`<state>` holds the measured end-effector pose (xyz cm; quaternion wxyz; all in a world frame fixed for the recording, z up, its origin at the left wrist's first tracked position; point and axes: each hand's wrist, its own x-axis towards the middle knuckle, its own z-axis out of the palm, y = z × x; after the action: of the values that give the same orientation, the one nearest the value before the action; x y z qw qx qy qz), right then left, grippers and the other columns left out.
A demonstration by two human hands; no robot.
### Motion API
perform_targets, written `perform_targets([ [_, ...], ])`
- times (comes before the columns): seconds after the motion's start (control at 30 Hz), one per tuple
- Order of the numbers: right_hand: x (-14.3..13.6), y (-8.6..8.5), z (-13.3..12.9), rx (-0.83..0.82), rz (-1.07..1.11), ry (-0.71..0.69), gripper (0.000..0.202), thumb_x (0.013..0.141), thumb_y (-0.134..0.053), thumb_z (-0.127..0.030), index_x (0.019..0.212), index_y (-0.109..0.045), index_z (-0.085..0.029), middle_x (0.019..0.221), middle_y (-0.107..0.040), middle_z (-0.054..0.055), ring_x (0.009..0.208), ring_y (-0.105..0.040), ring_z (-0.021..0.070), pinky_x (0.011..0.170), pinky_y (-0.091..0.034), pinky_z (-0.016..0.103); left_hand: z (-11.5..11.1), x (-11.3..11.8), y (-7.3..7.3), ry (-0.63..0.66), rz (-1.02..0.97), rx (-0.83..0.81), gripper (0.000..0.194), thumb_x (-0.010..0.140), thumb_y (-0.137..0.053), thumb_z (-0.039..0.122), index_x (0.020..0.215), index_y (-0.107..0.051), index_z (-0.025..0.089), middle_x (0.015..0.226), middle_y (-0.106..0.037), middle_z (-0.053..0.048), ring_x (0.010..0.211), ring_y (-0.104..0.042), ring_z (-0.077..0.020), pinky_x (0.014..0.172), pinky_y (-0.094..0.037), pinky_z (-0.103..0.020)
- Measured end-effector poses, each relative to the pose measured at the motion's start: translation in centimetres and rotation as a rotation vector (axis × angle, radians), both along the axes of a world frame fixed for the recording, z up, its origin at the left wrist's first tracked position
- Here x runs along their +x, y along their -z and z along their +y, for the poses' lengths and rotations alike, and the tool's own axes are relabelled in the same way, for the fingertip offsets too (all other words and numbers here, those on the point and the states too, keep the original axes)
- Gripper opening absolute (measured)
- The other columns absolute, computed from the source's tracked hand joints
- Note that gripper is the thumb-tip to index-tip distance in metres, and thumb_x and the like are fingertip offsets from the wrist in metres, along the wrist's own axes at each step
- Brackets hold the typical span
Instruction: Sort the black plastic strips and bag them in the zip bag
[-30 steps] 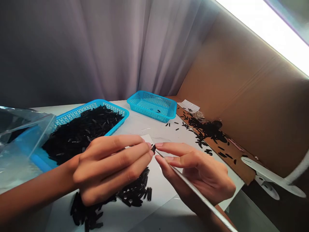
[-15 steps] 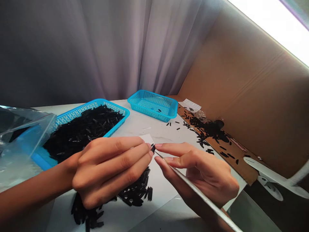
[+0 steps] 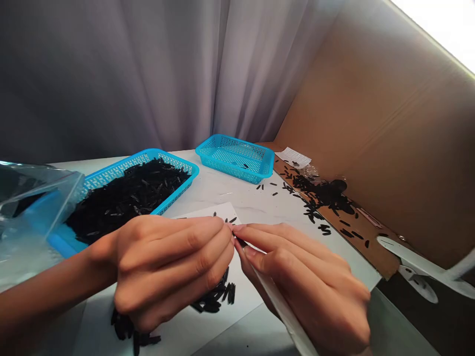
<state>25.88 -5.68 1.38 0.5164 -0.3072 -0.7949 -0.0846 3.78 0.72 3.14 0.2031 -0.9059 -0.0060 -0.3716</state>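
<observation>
My left hand (image 3: 174, 267) is closed, its fingertips pinched on something mostly hidden at the centre. Against those fingertips press the fingers of my right hand (image 3: 304, 282), closed around a thin pale strip (image 3: 276, 301) that runs down toward the bottom edge. A dark tip shows where the two hands meet. Beneath and behind my left hand, small black pieces (image 3: 215, 299) lie in a pile on a white sheet (image 3: 237, 316). A few more black pieces rest on the sheet just beyond the fingertips.
A blue basket (image 3: 178, 193) heaped with black pieces stands at left, beside a clear plastic bag (image 3: 40, 222). Another blue basket (image 3: 230, 169) at the back holds a small dark piece. Black pieces (image 3: 326, 195) lie scattered along the cardboard at right, near a white metal bracket (image 3: 411, 257).
My right hand has turned and closed in on my left fingertips, and the pale strip now points more steeply downward. Loose black pieces beyond the fingertips have come into view.
</observation>
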Motion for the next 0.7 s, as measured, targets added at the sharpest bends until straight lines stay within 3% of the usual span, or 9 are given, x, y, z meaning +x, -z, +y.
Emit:
perform_targets([
  [0.1,0.2,-0.2,-0.2,0.028,-0.058,0.007,0.022,0.086,-0.069,-0.002,0.074,-0.063,-0.020,0.087,-0.080,0.003,0.080,-0.077,0.0174,0.067,-0.064,0.024,-0.7,0.1,-0.2,-0.022,0.023,0.047,0.034,0.103,-0.045,0.015,0.095,-0.078,0.021,0.096,-0.079,0.001,0.094,-0.074,-0.0137,0.091,-0.059,-0.016],
  [0.3,0.1,-0.3,-0.7,0.001,-0.120,0.038,0.021,0.083,-0.075,-0.005,0.076,-0.061,-0.019,0.087,-0.079,0.004,0.081,-0.076,0.0168,0.068,-0.064,0.024,-1.1,0.3,1.2,-0.125,-0.091,-0.112,0.029,0.102,-0.046,0.017,0.104,-0.075,0.021,0.103,-0.080,-0.001,0.105,-0.074,-0.0191,0.091,-0.064,-0.027],
  [0.43,-0.2,0.3,-0.6,0.021,0.020,0.110,0.024,0.081,-0.074,0.001,0.075,-0.063,-0.020,0.084,-0.079,0.004,0.076,-0.077,0.0180,0.068,-0.065,0.026,-0.2,0.7,1.7,0.011,-0.141,0.063,0.023,0.099,-0.054,0.019,0.097,-0.077,0.021,0.100,-0.080,-0.001,0.097,-0.076,-0.0183,0.080,-0.067,-0.023],
  [0.6,0.6,0.3,0.2,0.076,0.249,0.206,0.029,0.075,-0.079,0.000,0.070,-0.062,-0.023,0.086,-0.081,0.001,0.069,-0.078,0.0193,0.061,-0.066,0.026,-1.4,0.7,0.6,-0.107,-0.075,-0.086,0.022,0.098,-0.054,0.015,0.101,-0.077,0.013,0.104,-0.080,-0.005,0.102,-0.074,-0.0200,0.089,-0.066,-0.026],
  [0.7,0.7,-0.4,0.2,0.048,0.283,0.133,0.024,0.079,-0.078,-0.005,0.072,-0.064,-0.023,0.082,-0.081,0.001,0.067,-0.078,0.0193,0.058,-0.066,0.026,-2.1,0.4,0.0,-0.131,-0.038,-0.065,0.014,0.092,-0.066,0.015,0.102,-0.076,0.012,0.102,-0.081,-0.006,0.102,-0.075,-0.0202,0.089,-0.065,-0.024],
])
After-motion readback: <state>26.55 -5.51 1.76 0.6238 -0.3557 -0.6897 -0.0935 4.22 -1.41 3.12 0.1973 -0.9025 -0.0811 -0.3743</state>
